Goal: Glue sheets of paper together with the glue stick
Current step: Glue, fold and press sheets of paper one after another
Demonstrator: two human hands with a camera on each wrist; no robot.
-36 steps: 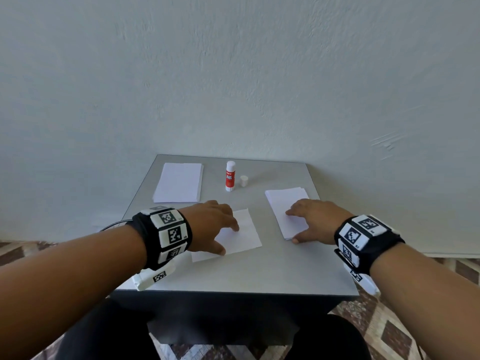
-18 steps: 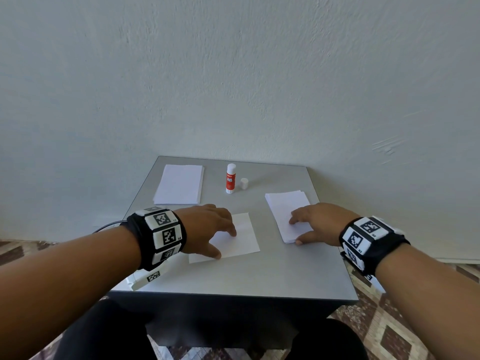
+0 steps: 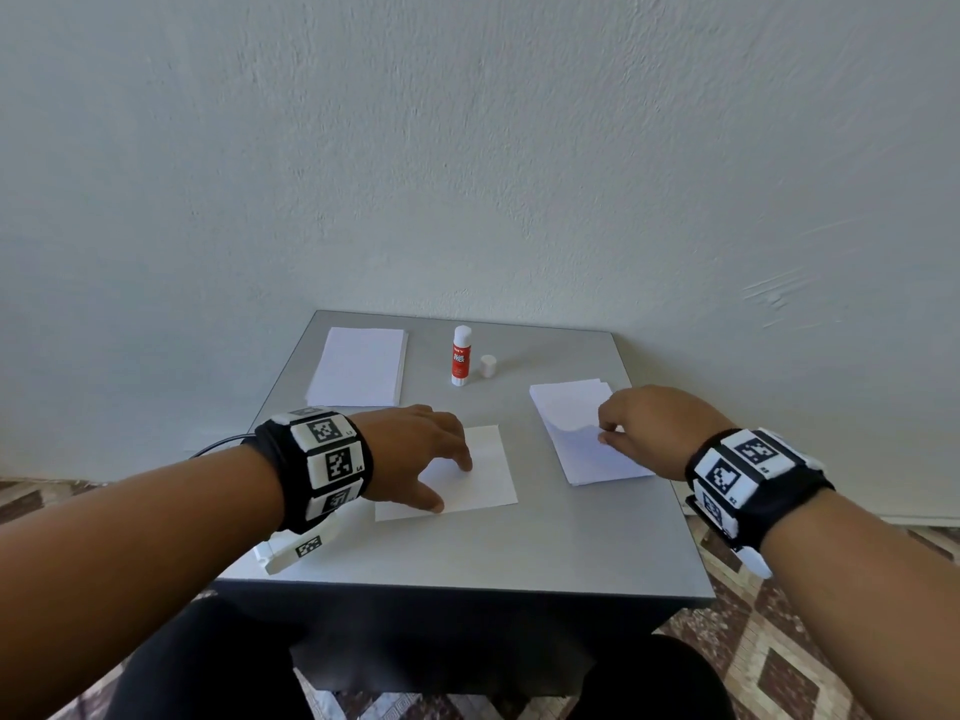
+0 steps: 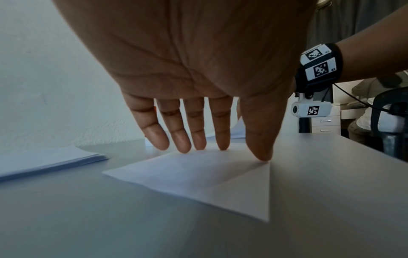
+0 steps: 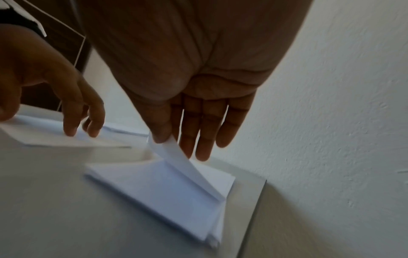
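At the left of the grey table (image 3: 467, 553), toward its far edge in the head view, lies a neat stack of paper (image 3: 361, 373). Just below it in the frame, the left hand (image 3: 415, 454) is spread over a single sheet (image 3: 485, 478) lying flat on the tabletop; the left wrist view shows the fingertips (image 4: 183, 144) and the thumb pressing down on that sheet, fingers straight and slightly apart. In the middle of the frame, near the far edge, the glue stick (image 3: 461, 356) stands upright with its white top on, and a small white cap (image 3: 488, 366) stands just beside it on the right. At the right of the table lies a second pile of sheets (image 3: 587, 449), a little askew. The right hand (image 3: 649, 428) is over it, thumb and forefinger pinching the near edge of the top sheet (image 5: 187, 165), which is lifted off the pile and curves up toward the fingers, while the other fingers hang straight behind it.
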